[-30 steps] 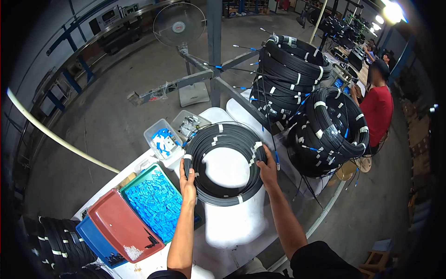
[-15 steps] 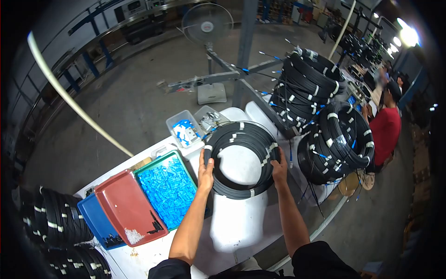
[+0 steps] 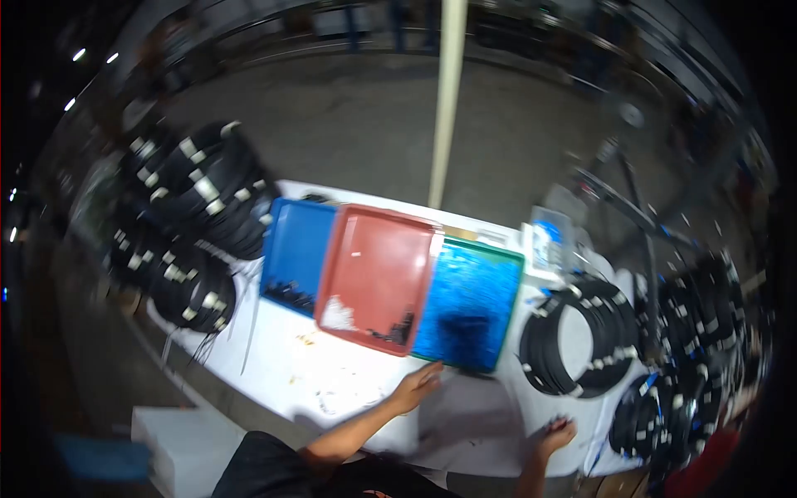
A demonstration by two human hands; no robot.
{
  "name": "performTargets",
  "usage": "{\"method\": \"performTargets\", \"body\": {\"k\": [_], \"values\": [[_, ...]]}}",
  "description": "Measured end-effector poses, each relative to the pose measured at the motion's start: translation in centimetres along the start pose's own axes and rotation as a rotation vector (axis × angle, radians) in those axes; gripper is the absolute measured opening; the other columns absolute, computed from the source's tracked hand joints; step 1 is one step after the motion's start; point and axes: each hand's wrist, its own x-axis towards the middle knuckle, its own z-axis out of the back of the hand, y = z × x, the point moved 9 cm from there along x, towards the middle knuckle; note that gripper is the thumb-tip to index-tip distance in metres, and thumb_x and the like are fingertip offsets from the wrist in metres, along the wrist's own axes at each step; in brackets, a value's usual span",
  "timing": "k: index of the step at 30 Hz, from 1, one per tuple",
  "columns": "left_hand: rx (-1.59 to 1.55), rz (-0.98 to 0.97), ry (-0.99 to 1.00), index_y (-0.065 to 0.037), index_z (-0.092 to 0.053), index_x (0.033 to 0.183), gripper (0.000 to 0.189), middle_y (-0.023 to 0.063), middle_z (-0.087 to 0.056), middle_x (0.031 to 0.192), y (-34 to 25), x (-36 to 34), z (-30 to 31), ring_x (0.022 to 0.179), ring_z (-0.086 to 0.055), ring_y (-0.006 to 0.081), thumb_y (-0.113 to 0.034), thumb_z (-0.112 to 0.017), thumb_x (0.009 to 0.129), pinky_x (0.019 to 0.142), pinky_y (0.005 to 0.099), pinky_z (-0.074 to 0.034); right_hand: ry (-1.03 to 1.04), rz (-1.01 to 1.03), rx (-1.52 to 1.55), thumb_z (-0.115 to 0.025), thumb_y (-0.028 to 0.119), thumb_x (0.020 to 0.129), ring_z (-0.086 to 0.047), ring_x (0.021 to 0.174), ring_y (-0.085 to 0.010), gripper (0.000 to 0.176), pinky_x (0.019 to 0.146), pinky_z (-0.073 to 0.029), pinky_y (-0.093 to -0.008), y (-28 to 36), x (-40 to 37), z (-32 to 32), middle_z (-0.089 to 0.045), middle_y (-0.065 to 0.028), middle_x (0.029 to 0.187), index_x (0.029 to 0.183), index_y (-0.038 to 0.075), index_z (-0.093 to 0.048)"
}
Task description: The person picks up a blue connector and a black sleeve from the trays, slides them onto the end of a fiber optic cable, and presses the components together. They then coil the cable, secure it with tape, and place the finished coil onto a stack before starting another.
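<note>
My left hand (image 3: 418,388) is over the white table (image 3: 332,365), close to the near edge of the green tray (image 3: 512,307). Its fingers look loosely stretched out, with nothing visible in them. Bright blue small pieces (image 3: 473,278) fill that tray, and a dark shadow falls across them. Lower on the right, my right hand (image 3: 558,435) hovers near the table's front side, its fingers blurred and partly curled. A coil of black cable (image 3: 540,358) with white ties lies just beyond my right hand, apart from both hands.
A red tray (image 3: 382,257) holds white and black bits, and a blue tray (image 3: 300,249) holds black bits. Black cable coils (image 3: 237,199) are piled left; more coils (image 3: 701,303) stand right. A plastic box (image 3: 548,236) sits behind. A red-clothed person (image 3: 706,465) shows lower right.
Both hands have let go of the cable coil, which now lies on the table. My view has swung left, and my left hand has moved toward the trays.
</note>
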Motion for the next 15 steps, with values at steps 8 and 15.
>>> {"method": "performTargets", "body": {"k": [8, 15], "values": [[-0.174, 0.145, -0.772, 0.0, -0.054, 0.14, 0.051, 0.0121, -0.063, 0.133, 1.9, -18.8, 20.4, 0.113, -0.062, 0.0175, -0.035, -0.058, 0.103, 0.101, 0.0331, -0.048, 1.143, -0.477, -0.698, -0.056, 0.027, 0.104, -0.066, 0.068, -0.0172, 0.027, 0.059, -0.052, -0.0288, -12.2, -33.7, -21.2, -0.071, -0.0113, 0.087, 0.108, 0.001, -0.062], [0.17, -0.389, -1.16, 0.004, -0.059, 0.133, 0.036, 0.017, -0.062, 0.136, -18.4, -20.4, 37.1, 0.125, -0.059, 0.0238, -0.012, -0.059, 0.1, 0.103, 0.0339, -0.046, 1.74, -0.383, -0.356, -0.059, 0.013, 0.102, -0.059, 0.083, -0.0122, 0.015, 0.071, -0.047, -0.0273, -12.0, -52.2, -50.2, -0.064, -0.0058, 0.097, 0.113, 0.003, -0.057]]}}
